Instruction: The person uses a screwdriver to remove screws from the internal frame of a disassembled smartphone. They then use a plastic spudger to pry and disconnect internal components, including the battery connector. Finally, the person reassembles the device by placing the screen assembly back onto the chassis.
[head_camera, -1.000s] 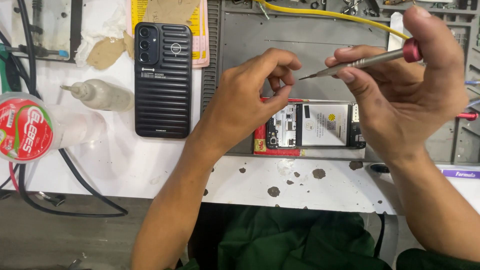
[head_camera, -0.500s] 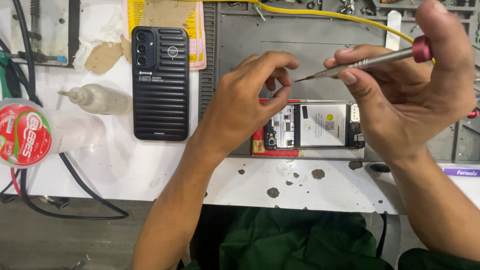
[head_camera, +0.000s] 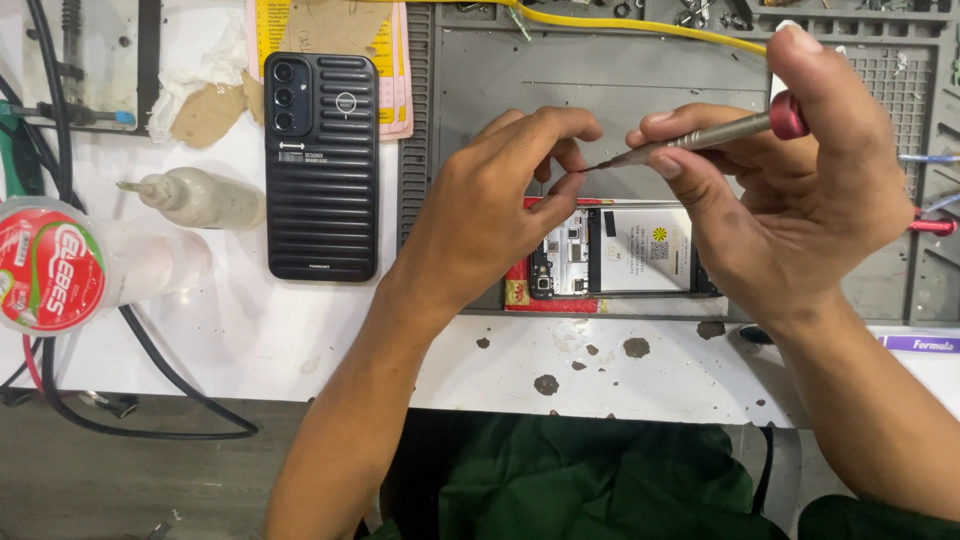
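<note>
My right hand (head_camera: 790, 200) grips a slim metal screwdriver (head_camera: 700, 135) with a red cap, its tip pointing left. My left hand (head_camera: 500, 205) hovers above the opened phone, with thumb and forefinger pinched at the screwdriver's tip (head_camera: 583, 168); anything between them is too small to see. Below both hands lies the opened phone (head_camera: 615, 250), back removed, showing circuit board and a white battery, on a red piece on the grey work mat (head_camera: 600, 80).
A black ribbed phone cover (head_camera: 322, 165) lies left of the mat. Further left are a small glue bottle (head_camera: 195, 197), a clear plastic container with a red lid (head_camera: 60, 268) and black cables (head_camera: 150, 400). A yellow wire (head_camera: 620, 22) crosses the mat's top.
Both hands have stayed together at the screwdriver tip and risen slightly above the phone; the view shifted a little. The left fingertips have closed in on the tip.
</note>
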